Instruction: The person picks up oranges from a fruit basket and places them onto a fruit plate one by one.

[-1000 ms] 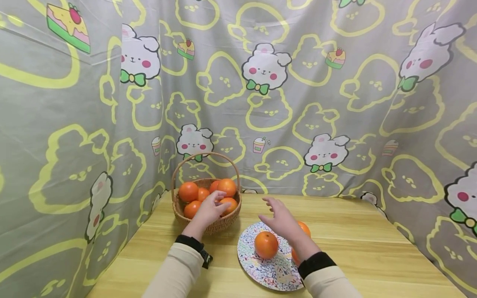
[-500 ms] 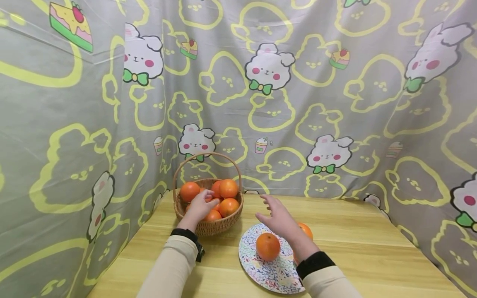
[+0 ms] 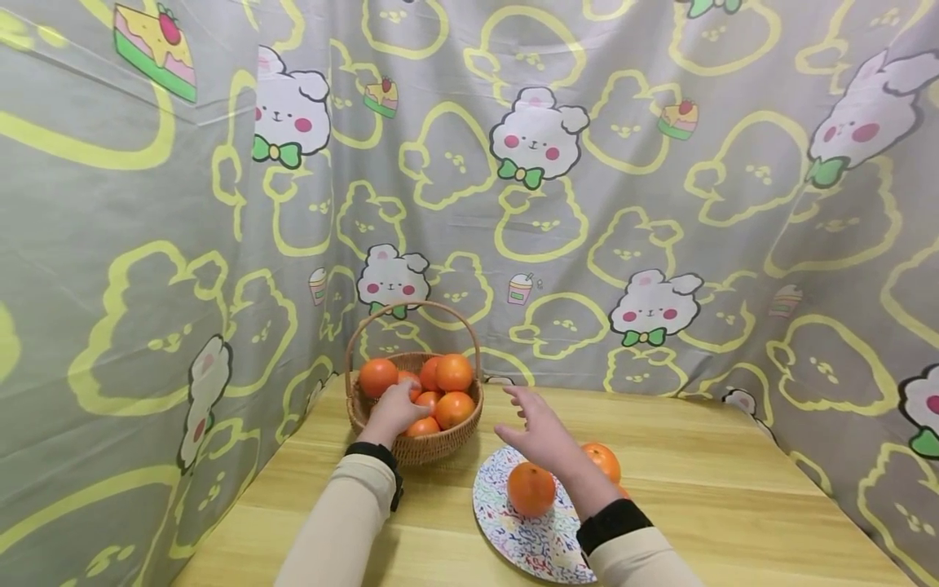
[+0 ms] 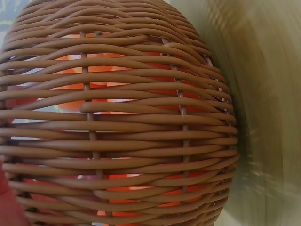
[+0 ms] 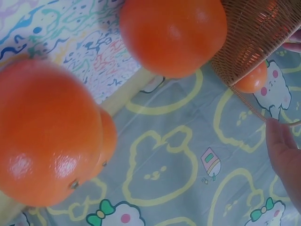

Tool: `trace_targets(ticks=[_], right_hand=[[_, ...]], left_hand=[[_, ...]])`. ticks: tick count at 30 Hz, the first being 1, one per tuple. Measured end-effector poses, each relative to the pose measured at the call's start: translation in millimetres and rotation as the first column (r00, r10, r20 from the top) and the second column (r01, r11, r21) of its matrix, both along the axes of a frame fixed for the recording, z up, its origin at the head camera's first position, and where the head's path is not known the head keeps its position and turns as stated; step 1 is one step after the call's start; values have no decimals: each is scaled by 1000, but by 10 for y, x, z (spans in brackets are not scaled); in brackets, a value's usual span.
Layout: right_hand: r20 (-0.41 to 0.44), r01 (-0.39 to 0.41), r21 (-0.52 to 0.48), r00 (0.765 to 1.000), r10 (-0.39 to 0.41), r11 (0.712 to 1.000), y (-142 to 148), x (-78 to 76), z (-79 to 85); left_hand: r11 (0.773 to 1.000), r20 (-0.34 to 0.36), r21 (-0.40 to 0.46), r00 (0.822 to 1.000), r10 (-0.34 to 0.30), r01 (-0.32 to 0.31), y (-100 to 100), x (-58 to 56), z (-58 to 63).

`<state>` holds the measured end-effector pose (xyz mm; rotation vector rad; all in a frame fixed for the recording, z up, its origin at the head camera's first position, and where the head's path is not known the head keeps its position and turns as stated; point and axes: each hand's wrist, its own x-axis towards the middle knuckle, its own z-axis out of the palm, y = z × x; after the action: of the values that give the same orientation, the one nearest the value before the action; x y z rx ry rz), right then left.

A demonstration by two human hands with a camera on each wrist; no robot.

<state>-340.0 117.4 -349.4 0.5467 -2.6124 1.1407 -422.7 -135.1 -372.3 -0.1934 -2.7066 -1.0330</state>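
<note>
My left hand (image 3: 394, 409) reaches into the wicker basket (image 3: 434, 448) at the left, fingers bent over the oranges near its front left. I cannot tell whether an orange is held, since the palm and part of the fingers hide what lies beneath. Several oranges (image 3: 455, 409) fill the basket. In the left wrist view the basket wall (image 4: 136, 125) takes up most of the picture. My right hand (image 3: 541, 430) hovers over the back of the patterned plate (image 3: 493, 514), fingers loosely bent and nothing in them. On the plate are one orange (image 3: 531, 489) and others partly behind my right wrist.
The wooden table (image 3: 433, 538) is bounded by a grey cartoon-print curtain (image 3: 543, 244) at the back and sides. A tall wicker handle (image 3: 414, 304) arches over the basket. The plate stands close to the basket's right.
My left hand has moved left and deeper over the basket, uncovering oranges at its front. My right hand has shifted slightly left. The head view has turned a little.
</note>
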Motion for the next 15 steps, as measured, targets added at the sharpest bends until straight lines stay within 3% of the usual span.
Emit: trace_targets(ticks=[10,15], right_hand=[[8,-29,6,1000,29,1000,-73,5,-73],[8,-31,9,999,31,999,-95,-15,-105]], left_hand=[[997,64,-65,997,-31,35,112,-18,-43],[982,94,-182,995,-24,41,145,-26,-72]])
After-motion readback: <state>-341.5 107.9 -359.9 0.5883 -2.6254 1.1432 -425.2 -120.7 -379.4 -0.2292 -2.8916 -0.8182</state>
